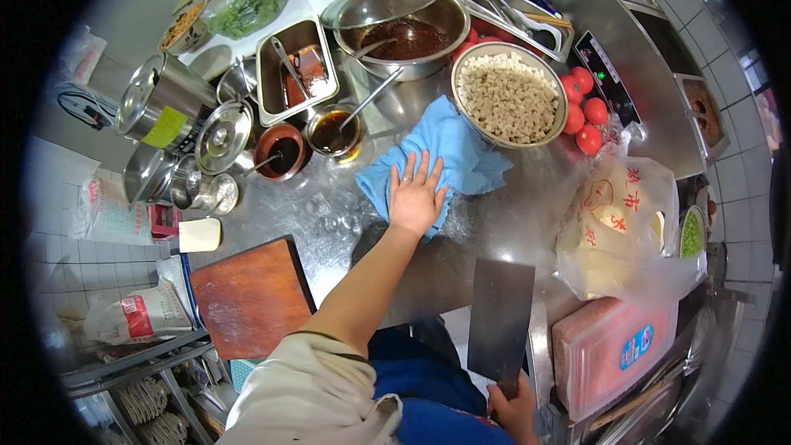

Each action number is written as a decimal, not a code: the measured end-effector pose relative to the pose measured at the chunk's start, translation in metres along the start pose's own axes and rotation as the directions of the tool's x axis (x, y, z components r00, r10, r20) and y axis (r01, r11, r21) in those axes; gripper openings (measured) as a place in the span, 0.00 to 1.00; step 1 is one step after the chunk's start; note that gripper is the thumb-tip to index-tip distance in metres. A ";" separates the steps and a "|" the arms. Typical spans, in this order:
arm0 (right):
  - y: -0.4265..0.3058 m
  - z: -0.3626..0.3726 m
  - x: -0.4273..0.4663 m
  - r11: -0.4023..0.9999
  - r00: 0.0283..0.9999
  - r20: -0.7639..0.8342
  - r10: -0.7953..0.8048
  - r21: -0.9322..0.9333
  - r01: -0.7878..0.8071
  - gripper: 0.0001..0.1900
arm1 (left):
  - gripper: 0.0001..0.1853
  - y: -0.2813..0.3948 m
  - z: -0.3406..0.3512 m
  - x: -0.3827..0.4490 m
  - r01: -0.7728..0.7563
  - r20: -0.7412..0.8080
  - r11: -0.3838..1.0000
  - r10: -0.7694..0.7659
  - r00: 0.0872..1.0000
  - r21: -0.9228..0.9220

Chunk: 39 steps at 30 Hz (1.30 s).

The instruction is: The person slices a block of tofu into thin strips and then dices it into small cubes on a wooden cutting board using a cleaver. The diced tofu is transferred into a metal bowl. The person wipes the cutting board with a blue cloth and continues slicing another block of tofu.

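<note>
My left hand [415, 201] lies flat, palm down and fingers spread, on a crumpled blue cloth [460, 151] on the stainless steel worktop [408, 278]. A ring shows on one finger. In my right hand [516, 408], low at the front edge, is the handle of a cleaver [502, 315], its broad dark blade pointing away from me. Just beyond the cloth stands a large bowl of small diced pieces [510, 96], pale ones behind and brownish ones in front. A wooden cutting board [253, 300] is at the left front, partly behind my forearm.
Behind stand a steel pot of red sauce [401, 43] with a glass lid, a sauce tray [296, 71] and small sauce bowls [334, 131]. Tomatoes [584, 111], a plastic bag [618, 222] and a lidded plastic box [615, 352] line the right. Lidded steel containers [167, 102] stand left.
</note>
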State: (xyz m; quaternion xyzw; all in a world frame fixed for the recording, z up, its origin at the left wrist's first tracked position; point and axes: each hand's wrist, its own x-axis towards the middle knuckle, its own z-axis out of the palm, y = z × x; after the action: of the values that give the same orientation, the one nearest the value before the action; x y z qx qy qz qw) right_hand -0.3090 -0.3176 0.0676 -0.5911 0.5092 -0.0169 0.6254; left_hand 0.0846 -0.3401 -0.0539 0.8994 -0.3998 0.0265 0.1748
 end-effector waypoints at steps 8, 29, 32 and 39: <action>-0.065 0.043 0.069 0.980 0.983 0.179 -0.042 0.198 0.006 0.14 | 0.27 0.036 -0.053 -0.132 0.439 0.443 -0.080 -0.282 0.851 -0.895; -0.176 0.100 0.011 0.989 0.676 0.737 -0.021 0.115 -0.094 0.04 | 0.37 -0.012 -0.197 -0.172 -0.072 0.181 -0.980 -0.106 0.978 -0.186; -0.150 0.089 0.044 0.936 0.582 0.805 0.114 0.109 -0.334 0.10 | 0.39 0.012 -0.231 -0.191 -0.090 0.247 -0.958 -0.160 0.956 -0.270; -0.143 0.046 0.057 0.998 0.656 0.755 0.009 -0.048 0.042 0.12 | 0.40 -0.026 -0.275 -0.227 -0.191 0.209 -0.757 -0.397 0.894 -0.625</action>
State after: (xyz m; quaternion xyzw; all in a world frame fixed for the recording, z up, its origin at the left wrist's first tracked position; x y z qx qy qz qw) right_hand -0.1684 -0.3630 0.1310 -0.5682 0.1989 0.2395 0.7617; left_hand -0.0250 -0.0701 0.1539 0.1799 0.0297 -0.2464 0.9519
